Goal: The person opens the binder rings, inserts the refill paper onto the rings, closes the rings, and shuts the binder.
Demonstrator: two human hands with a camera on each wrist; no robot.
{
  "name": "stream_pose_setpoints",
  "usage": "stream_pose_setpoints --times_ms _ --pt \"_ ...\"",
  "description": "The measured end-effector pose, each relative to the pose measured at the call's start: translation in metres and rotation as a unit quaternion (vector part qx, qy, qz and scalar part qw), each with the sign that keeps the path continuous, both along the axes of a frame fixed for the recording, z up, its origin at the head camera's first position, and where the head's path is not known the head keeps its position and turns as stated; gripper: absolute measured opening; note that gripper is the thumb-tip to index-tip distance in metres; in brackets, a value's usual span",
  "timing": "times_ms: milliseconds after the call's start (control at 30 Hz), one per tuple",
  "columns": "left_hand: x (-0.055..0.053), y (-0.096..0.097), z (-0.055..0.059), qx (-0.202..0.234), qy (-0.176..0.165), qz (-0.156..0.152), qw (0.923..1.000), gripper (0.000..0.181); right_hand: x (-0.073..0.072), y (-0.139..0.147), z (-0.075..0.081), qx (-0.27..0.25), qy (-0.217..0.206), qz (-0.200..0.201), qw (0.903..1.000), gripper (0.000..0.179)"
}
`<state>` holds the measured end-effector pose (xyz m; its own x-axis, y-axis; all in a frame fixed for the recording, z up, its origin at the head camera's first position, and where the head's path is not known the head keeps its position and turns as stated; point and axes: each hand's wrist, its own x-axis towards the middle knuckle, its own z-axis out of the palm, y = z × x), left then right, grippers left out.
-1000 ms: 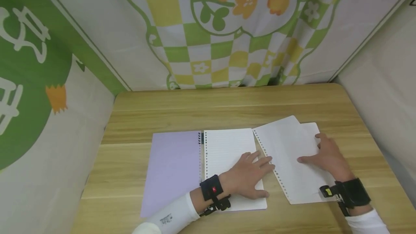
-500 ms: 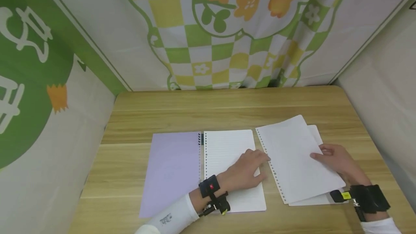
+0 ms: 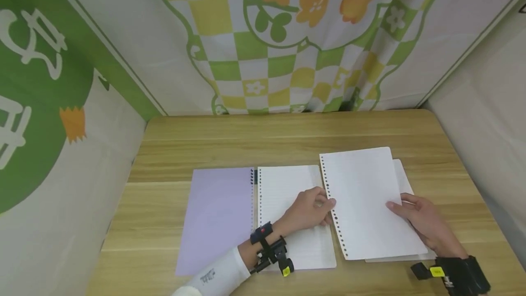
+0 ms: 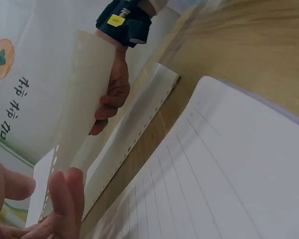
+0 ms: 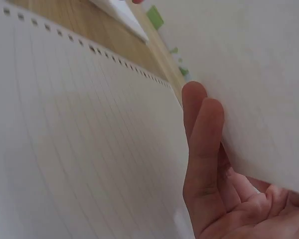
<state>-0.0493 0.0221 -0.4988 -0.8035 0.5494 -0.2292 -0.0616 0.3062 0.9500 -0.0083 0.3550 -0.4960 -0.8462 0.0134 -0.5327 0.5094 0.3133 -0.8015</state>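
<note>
Lower centre: left hand is pinching loose sheet by punched edge | lower right: right hand is pinching opposite edge

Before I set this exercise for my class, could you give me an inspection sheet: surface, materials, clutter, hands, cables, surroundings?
Surface: wood-grain table.
Materials: purple cover on the left; lined page with punched holes beside it; black rings between them; further right, a raised sheet partly covering a lower paper.
Clutter: nothing seen.
Left hand: holds the raised sheet's punched edge between thumb and fingers.
Right hand: grips its opposite edge, thumb on top.
Cables: nothing seen; a left wrist strap and a right wrist strap are worn.
Surroundings: checked, flowered curtain behind; green-and-white panel on the left.
</note>
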Motion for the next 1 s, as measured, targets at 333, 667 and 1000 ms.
stream_pose_setpoints --times_ms 333,667,1000 --pt "0.002 -0.027 0.001 0.005 -0.004 0.083 0.9965 0.015 0.006 -0.039 0.002 -0.047 0.007 0.008 0.9988 0.076" --pt "0.010 -0.067 0.009 -0.014 0.005 0.104 0.9945 0.019 -0.003 -0.077 0.013 0.021 0.062 0.029 0.9974 0.058" --pt "0.019 -0.117 0.007 -0.037 0.011 0.131 0.9906 0.034 -0.012 -0.120 0.008 -0.013 0.064 0.029 0.9975 0.049"
